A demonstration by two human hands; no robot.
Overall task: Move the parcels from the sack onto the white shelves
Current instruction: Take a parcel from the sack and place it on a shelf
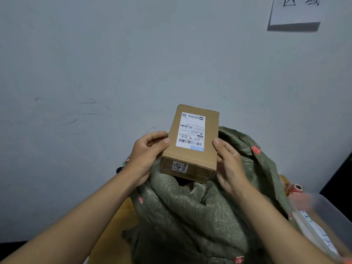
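Though the sack's [190,216] opening is hidden behind the parcel [192,143], and the clear bin [323,225] at lower right is blurred and cut off, the parcel shows plainly — a brown cardboard box with a white shipping label [191,131], held just above the green woven sack. The left hand [146,155] grips its left side; the right hand [228,164] clasps its right edge — a tape roll [296,188] lies beyond.

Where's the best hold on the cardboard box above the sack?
By its two long side faces, one from each side, as the left hand and right hand do now. The cardboard box is narrow, flat-sided and label-up, clear above the green sack.
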